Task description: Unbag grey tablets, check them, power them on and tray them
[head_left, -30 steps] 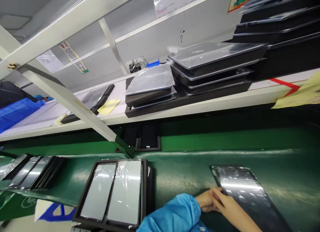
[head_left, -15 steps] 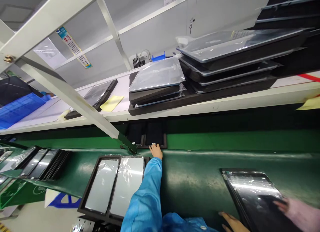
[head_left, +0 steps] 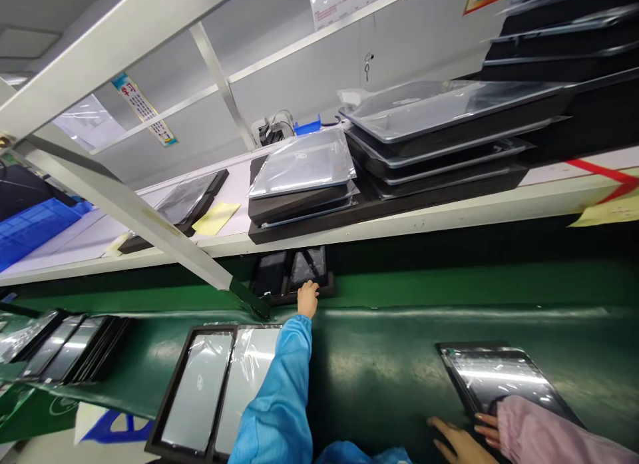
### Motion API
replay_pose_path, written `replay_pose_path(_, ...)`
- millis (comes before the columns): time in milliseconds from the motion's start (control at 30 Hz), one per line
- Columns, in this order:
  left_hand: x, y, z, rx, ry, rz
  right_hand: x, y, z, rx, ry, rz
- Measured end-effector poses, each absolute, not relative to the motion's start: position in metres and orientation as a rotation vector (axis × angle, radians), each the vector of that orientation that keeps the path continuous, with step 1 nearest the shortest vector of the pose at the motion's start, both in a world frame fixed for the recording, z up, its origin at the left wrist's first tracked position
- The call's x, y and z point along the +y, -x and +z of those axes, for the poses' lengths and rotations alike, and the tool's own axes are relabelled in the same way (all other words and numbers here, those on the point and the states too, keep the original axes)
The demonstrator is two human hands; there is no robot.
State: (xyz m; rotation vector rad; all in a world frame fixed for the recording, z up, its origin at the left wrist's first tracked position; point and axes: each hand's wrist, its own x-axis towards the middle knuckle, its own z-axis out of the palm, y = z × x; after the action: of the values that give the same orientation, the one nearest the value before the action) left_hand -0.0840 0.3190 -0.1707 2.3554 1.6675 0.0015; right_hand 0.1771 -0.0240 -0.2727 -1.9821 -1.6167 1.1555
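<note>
My left hand (head_left: 308, 299), in a blue sleeve, reaches to the back of the green bench. Its fingers close on the near edge of a dark, shiny flat panel (head_left: 305, 264) in a two-slot black tray (head_left: 327, 287) under the shelf. A second dark panel (head_left: 270, 274) occupies the left slot. What looks like my right hand (head_left: 462, 444) is at the bottom edge, fingers spread; its wrist and sleeve are out of frame. Beside it lies a glossy film-covered panel (head_left: 504, 371), partly hidden by a co-worker's pink sleeve (head_left: 549, 427).
Near my left forearm a black tray (head_left: 164, 411) holds two pale film-wrapped panels (head_left: 200, 384). More panels (head_left: 74, 344) lean together at left. Wrapped panels in black foam trays (head_left: 304, 164) are stacked on the white shelf (head_left: 379, 226). A slanting white post (head_left: 150, 218) crosses nearby.
The right-slot panel has gone from plain black to shiny with a dark band, with my left hand at its near edge. The co-worker's pink-sleeved hand has moved left across the glossy panel.
</note>
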Motion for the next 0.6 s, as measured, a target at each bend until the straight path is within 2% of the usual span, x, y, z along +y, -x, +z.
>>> replay_pose_path(233, 0.284, 0.039, -0.166, 1.227, -2.488, -0.101, 0.008, -0.170, -0.266, -1.573, 1.917, 1.044)
replay_pose_path(433, 0.195, -0.030, -0.192, 0.759, -2.563, -0.171, 0.008, -0.180, -0.268, -1.434, 2.024, 0.797)
replay_pose_path(600, 0.118, -0.089, -0.212, 0.415, -2.593, -0.285, -0.037, -0.205, -0.271, -1.269, 2.248, 0.522)
